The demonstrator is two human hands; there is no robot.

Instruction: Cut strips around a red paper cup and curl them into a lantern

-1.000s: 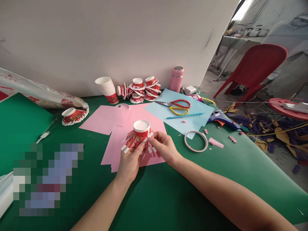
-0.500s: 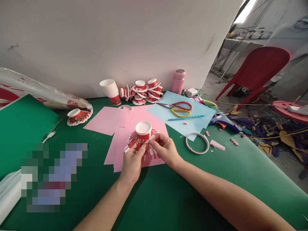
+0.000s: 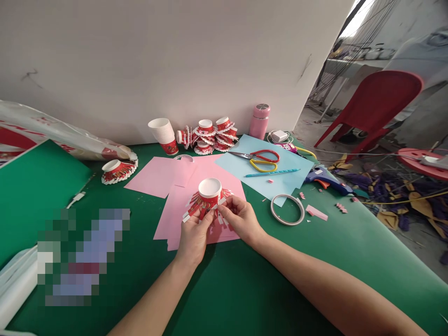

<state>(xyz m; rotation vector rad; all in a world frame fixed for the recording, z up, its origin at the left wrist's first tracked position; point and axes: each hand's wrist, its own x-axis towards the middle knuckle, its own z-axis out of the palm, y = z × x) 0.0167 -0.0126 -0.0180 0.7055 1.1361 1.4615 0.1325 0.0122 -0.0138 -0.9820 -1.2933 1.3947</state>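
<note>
A red paper cup (image 3: 210, 188) stands bottom up above the pink paper sheets (image 3: 164, 232), its side cut into strips that flare outward. My left hand (image 3: 193, 233) pinches strips at its front left. On the right, my right hand (image 3: 241, 218) has thumb and forefinger closed on a strip, close to my left fingertips. The strip ends between the fingers are partly hidden. Light blue paper (image 3: 224, 161) lies behind to the right, under scissors (image 3: 264, 160) and a blue pencil (image 3: 273, 172).
Stacked cups (image 3: 161, 133), several fringed cups (image 3: 206, 135) and a pink flask (image 3: 259, 121) line the wall. Another fringed cup (image 3: 117, 171) sits left. A tape roll (image 3: 287, 210), paper scraps (image 3: 317, 213) and glue gun (image 3: 327, 180) lie right.
The view has shifted slightly, so most things appear a little lower and further right. Both hands keep their grip on the cup's strips, with hardly any movement.
</note>
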